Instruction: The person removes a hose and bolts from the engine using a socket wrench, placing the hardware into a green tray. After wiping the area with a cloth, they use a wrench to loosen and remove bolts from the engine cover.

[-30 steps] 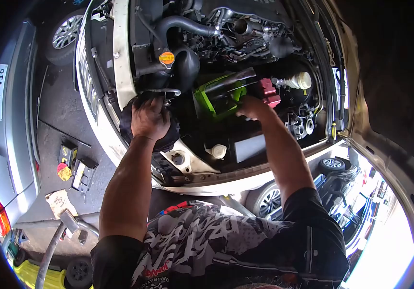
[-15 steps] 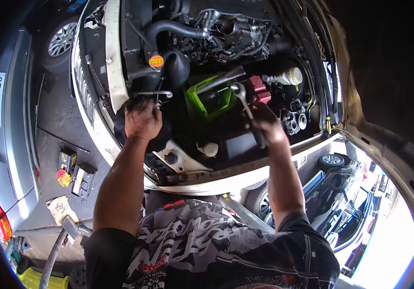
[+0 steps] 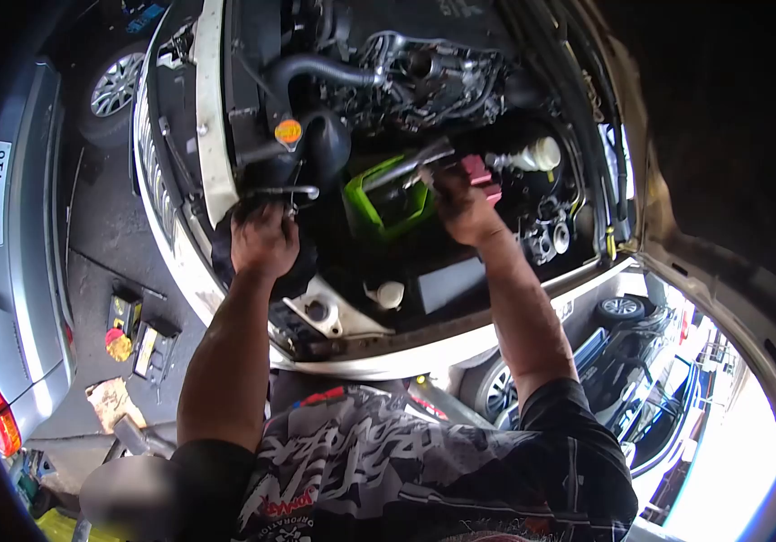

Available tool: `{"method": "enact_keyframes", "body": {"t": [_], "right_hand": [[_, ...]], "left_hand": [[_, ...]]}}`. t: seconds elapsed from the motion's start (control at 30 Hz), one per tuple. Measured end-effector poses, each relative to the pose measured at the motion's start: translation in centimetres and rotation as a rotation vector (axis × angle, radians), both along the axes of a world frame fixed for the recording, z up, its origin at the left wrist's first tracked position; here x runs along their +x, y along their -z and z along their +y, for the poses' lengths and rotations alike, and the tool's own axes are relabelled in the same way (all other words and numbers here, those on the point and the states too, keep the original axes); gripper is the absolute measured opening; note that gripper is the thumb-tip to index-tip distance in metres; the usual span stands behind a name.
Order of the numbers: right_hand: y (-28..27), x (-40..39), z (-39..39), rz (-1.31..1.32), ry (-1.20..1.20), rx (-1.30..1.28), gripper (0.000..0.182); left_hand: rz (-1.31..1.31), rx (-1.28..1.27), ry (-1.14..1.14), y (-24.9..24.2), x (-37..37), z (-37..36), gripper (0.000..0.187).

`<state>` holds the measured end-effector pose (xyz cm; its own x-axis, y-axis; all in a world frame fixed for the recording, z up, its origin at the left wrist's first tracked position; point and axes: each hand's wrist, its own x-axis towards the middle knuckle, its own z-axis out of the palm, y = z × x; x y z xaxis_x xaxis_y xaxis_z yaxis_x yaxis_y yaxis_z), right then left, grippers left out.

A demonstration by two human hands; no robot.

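My left hand (image 3: 264,239) is at the car's front corner, over a dark rounded part. Its fingers curl downward, and what they hold, if anything, is hidden. Just beyond it lies a metal bar with a bent end (image 3: 290,191). My right hand (image 3: 463,210) reaches over the right side of a lime-green tray (image 3: 365,206) in the engine bay. Motion blurs its dark fingertips, so their grip cannot be made out. A long silver tool (image 3: 397,170) lies across the tray's far side. Beside my right hand is a red block (image 3: 476,170), partly covered.
The engine (image 3: 424,77) fills the far side of the bay, with an orange cap (image 3: 288,132) to the left. A white reservoir (image 3: 540,155) stands at right. Two batteries (image 3: 149,348) sit on the floor. A blurred round shape (image 3: 126,497) is at lower left.
My right hand has moved left and away from me to the tray. The ratchet seen in it earlier no longer shows clearly. My left hand stays in place. A blurred shape has appeared at lower left.
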<state>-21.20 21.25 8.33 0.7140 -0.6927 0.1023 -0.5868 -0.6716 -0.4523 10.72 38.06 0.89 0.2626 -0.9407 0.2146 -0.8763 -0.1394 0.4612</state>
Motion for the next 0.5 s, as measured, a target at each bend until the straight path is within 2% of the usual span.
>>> {"method": "enact_keyframes", "body": {"t": [0.03,0.1,0.13,0.23,0.27,0.37,0.47,0.5], "right_hand": [[-0.4,0.4,0.0,0.023,-0.033,0.004,0.051],[0.2,1.2,-0.4,0.22,0.103,0.085,0.053],[1.0,1.4,0.0,0.319,0.171,0.142,0.054],[2.6,2.1,-0.2,0.467,0.11,0.095,0.053],[2.7,2.2,0.0,0.541,0.118,0.095,0.058],[2.8,2.6,0.1,0.599,0.119,0.061,0.058],[2.0,4.2,-0.3,0.735,0.148,0.142,0.059],[2.0,4.9,-0.2,0.603,0.105,0.137,0.059]], "left_hand": [[0.004,-0.009,-0.001,0.0,0.0,-0.5,0.026],[0.016,0.011,0.002,0.2,0.0,0.0,0.027],[0.029,-0.003,-0.03,0.3,-0.2,-0.1,0.018],[0.072,0.04,-0.039,0.2,-0.1,-0.1,0.019],[0.06,-0.028,-0.027,0.5,0.0,-0.2,0.019],[0.066,-0.054,-0.025,0.5,0.1,-0.2,0.019],[0.057,-0.037,-0.023,0.3,0.1,-0.1,0.019],[0.069,-0.017,-0.02,0.1,0.1,-0.1,0.019]]}}
